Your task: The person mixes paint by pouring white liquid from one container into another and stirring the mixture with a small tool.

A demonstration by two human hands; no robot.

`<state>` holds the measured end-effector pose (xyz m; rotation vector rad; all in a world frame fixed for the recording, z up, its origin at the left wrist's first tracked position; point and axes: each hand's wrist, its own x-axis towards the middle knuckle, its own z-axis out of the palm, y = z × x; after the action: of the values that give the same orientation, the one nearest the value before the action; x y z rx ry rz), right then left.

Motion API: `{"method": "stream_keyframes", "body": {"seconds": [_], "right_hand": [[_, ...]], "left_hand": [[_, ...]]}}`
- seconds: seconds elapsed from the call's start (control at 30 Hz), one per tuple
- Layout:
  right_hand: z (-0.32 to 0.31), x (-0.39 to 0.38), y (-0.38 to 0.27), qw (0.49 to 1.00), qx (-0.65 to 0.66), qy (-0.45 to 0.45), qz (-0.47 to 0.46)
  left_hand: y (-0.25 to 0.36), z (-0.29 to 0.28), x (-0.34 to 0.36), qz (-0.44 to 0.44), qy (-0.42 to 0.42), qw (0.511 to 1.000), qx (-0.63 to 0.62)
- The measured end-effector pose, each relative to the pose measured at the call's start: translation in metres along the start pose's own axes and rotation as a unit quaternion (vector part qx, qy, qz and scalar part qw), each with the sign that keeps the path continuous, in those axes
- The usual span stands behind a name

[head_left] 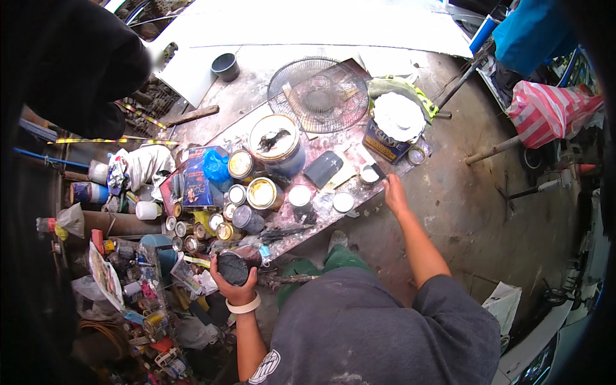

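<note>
My left hand point(237, 287) is wrapped round a dark tub point(232, 269) with dark grey, lumpy stuff at its top. A roll of pale masking tape point(244, 305) sits round my left wrist. My right hand point(395, 193) is closed on a flat tool point(378, 170) with a dark end, held against or just over a small white-topped can point(369, 174) at the table's right edge; its exact kind is unclear. Left of that can lie a dark curved piece point(323, 169) and another white-topped can point(342, 202).
Paint cans and tubs crowd the paint-splashed table point(385, 171), with a large bucket point(277, 157) at its middle. A wire fan guard point(317, 95) lies at the far end beside a box-shaped tin point(385, 142). Piled clutter point(154, 321) fills the left. A red-striped bag point(545, 112) hangs right.
</note>
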<state>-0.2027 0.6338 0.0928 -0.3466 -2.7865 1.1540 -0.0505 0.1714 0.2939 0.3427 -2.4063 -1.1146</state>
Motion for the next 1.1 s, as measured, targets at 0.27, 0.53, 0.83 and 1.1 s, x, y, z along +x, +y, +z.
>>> {"method": "stream_keyframes", "body": {"seconds": [0.27, 0.53, 0.83, 1.1], "right_hand": [[-0.113, 0.057, -0.108, 0.982, 0.187, 0.011, 0.001], [-0.142, 0.143, -0.042, 0.981, 0.161, 0.107, 0.000], [-0.128, 0.153, -0.037, 0.978, 0.176, 0.109, 0.014], [-0.123, 0.139, -0.024, 0.993, 0.044, 0.109, 0.029]], "left_hand": [[-0.001, 0.014, -0.003, 0.005, 0.015, 1.000, -0.021], [0.006, 0.020, -0.013, 0.012, 0.010, 1.000, 0.002], [0.007, 0.019, -0.019, -0.002, 0.022, 1.000, 0.008], [0.002, 0.021, -0.028, -0.006, 0.031, 0.999, 0.011]]}}
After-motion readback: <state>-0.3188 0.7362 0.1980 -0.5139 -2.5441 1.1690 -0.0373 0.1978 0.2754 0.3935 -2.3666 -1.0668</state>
